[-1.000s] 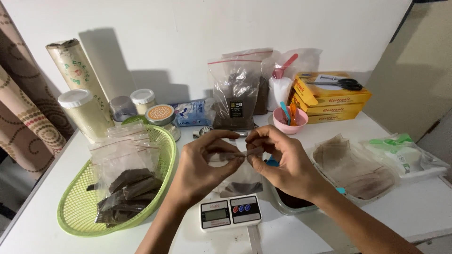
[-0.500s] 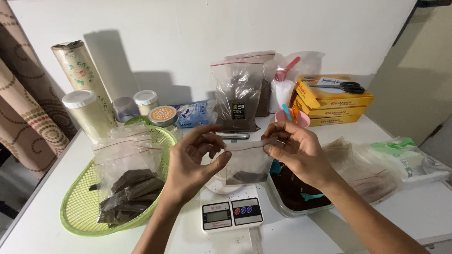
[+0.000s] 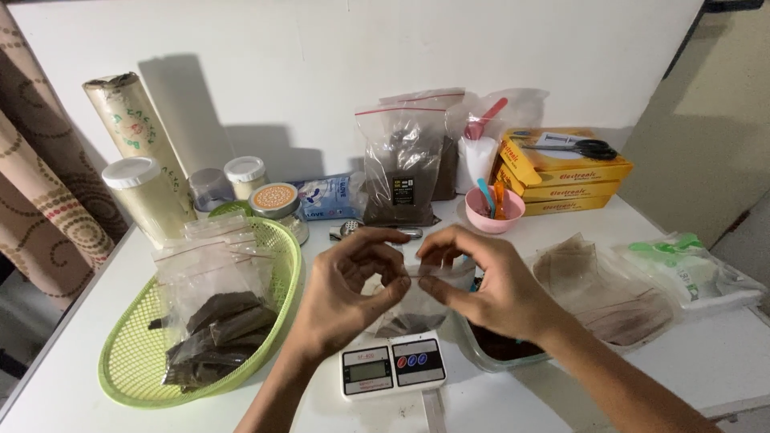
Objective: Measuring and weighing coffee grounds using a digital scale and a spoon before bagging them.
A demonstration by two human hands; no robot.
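Note:
My left hand (image 3: 349, 285) and my right hand (image 3: 481, 285) pinch the top edge of a small clear zip bag (image 3: 417, 309) between thumbs and fingers, close together at its middle. The bag hangs over a small white digital scale (image 3: 391, 366) and holds a little dark brown powder at the bottom. Under my right wrist sits a clear container of dark powder (image 3: 501, 349), partly hidden.
A green plastic basket (image 3: 128, 365) at left holds filled small bags. Jars, a paper roll, a large bag of dark powder (image 3: 399, 164), a pink bowl (image 3: 494, 210), yellow boxes with scissors (image 3: 561, 172) line the wall. Empty bags (image 3: 609, 285) lie at right.
My hands, spread along the bag's top half a second ago, have come back together at its middle and dropped lower, nearer the scale.

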